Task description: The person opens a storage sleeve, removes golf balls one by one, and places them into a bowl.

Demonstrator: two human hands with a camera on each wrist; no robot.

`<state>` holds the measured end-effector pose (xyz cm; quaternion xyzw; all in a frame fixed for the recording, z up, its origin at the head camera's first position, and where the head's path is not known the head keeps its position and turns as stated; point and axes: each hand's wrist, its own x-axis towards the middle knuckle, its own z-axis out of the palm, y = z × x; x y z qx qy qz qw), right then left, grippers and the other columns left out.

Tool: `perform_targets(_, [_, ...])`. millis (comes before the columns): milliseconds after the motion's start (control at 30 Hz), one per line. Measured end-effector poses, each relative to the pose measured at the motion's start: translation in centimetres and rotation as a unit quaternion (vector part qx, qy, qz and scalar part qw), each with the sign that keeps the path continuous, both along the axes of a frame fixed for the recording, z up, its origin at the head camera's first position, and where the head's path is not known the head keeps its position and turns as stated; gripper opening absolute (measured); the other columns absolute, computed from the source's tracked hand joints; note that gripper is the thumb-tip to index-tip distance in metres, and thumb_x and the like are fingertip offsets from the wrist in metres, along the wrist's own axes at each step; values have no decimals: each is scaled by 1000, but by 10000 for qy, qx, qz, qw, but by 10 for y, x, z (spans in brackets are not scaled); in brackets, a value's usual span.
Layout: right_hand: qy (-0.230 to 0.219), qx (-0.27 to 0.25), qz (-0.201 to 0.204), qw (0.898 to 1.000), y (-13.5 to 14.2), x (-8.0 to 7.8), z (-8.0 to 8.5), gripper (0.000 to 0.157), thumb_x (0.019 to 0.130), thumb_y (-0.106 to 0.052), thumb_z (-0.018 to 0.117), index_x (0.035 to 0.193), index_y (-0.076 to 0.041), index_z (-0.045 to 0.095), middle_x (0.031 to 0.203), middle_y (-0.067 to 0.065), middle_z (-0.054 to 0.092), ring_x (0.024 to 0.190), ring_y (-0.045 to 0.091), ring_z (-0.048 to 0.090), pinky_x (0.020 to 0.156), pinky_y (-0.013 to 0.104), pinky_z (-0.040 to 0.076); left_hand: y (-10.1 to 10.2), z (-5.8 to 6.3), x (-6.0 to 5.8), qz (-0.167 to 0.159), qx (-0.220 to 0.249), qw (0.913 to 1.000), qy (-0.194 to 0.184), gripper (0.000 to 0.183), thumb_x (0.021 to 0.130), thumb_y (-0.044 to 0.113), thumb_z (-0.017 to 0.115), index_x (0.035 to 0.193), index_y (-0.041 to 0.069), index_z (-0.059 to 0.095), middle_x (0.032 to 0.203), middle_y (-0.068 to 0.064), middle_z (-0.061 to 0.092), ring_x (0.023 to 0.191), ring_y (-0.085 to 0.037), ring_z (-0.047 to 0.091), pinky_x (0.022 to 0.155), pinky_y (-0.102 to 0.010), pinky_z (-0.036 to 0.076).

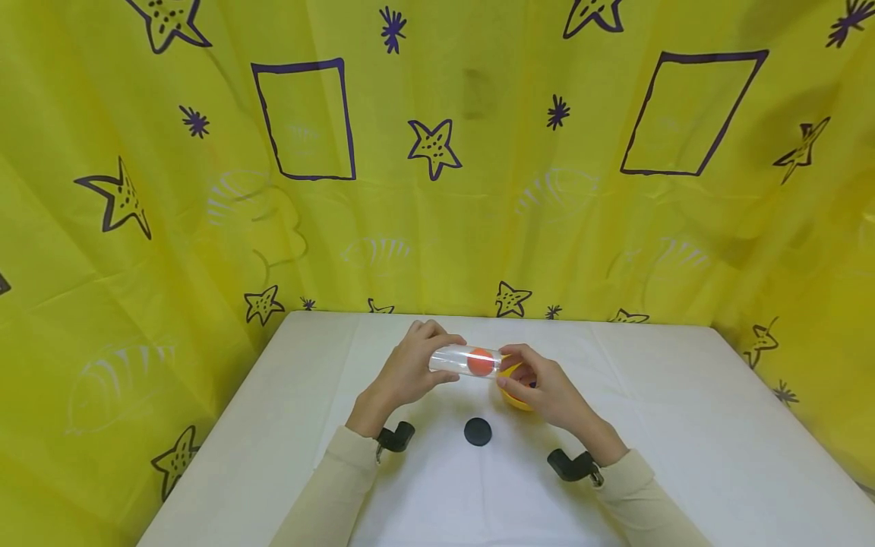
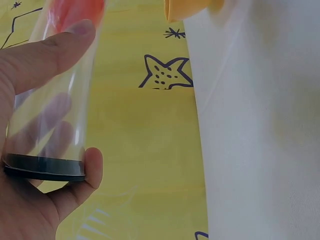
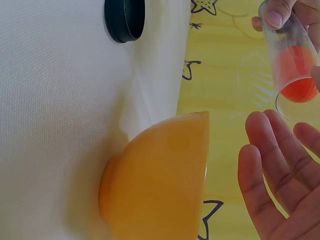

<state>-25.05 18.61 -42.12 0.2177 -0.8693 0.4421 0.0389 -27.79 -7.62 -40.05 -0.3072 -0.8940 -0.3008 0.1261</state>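
A clear plastic tube [image 1: 446,360] lies nearly level above the table, and my left hand [image 1: 409,371] grips it with the thumb along its side. The left wrist view shows a black base [image 2: 45,167] closing the tube's end in my palm. Inside, close to the uncapped end, is an orange-red ball [image 1: 481,362]. My right hand [image 1: 554,391] is at that open end, fingers loosely extended, a fingertip right at the rim. Below the right hand stands a yellow bowl [image 3: 160,180], its inside partly hidden in the head view.
A round black cap [image 1: 478,431] lies on the white-covered table [image 1: 656,395], nearer me than the bowl. Behind the table hangs a yellow curtain [image 1: 478,228] printed with stars. Black wrist mounts [image 1: 570,465] stick out from both forearms.
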Motion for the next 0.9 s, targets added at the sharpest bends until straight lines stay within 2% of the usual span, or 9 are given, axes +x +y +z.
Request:
perform_targets(333, [-130,136,-175,9997,4,-1,2,44,96,-23,73,134,-9,57,121,12,68,91,18,64,84,32,56,0,-1,0,45,-25,10000,39,44,82,22,88,123,23,72,117,-2,62,108,-20,48,85,-34,51])
perform_targets(700, [-199,141,-240,9994,8,-4,1,43,95,-22,74,132,-8,58,114,11,70,90,18,66,83,29,56,-3,-1,-2,126,-96,9996,219,46,81,24,88,125,21,71,116,-2,62,107,-20,48,83,-32,49])
perform_targets(900, [-178,111,-256,9995,8,-3,2,42,95,-21,74,131,-8,59,115,11,70,90,17,66,82,29,56,-3,0,-2,114,-75,9997,181,47,81,24,88,125,20,71,117,-3,62,108,-20,48,84,-33,50])
